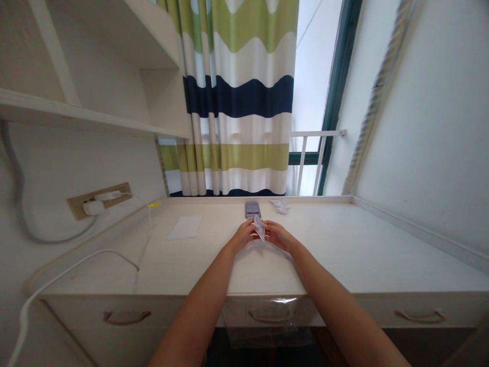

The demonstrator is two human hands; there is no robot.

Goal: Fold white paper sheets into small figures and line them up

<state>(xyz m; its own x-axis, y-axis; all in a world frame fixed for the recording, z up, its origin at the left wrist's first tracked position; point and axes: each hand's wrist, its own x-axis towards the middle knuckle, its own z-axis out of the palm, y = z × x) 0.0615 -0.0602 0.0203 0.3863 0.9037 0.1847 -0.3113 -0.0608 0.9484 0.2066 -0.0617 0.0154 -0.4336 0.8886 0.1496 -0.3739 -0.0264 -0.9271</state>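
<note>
Between my two hands, just above the desk, is a small piece of folded white paper (260, 228) with a pointed, diamond-like outline. My left hand (243, 236) grips its left side with the fingers closed on it. On the other side, my right hand (278, 236) pinches the paper's right edge. Right behind the hands lies a phone (252, 209) with its screen lit. Some folded white paper pieces (281, 206) rest a little to the right of the phone. A flat white sheet (185, 227) lies to the left of my hands.
The white desk (374, 250) has a raised rim at the back and drawers with handles (420, 316) in front. A white cable (76, 265) crosses its left end. Plugs (93, 207) sit in a wall socket. A shelf (95, 120) overhangs at left; a striped curtain (252, 97) hangs behind.
</note>
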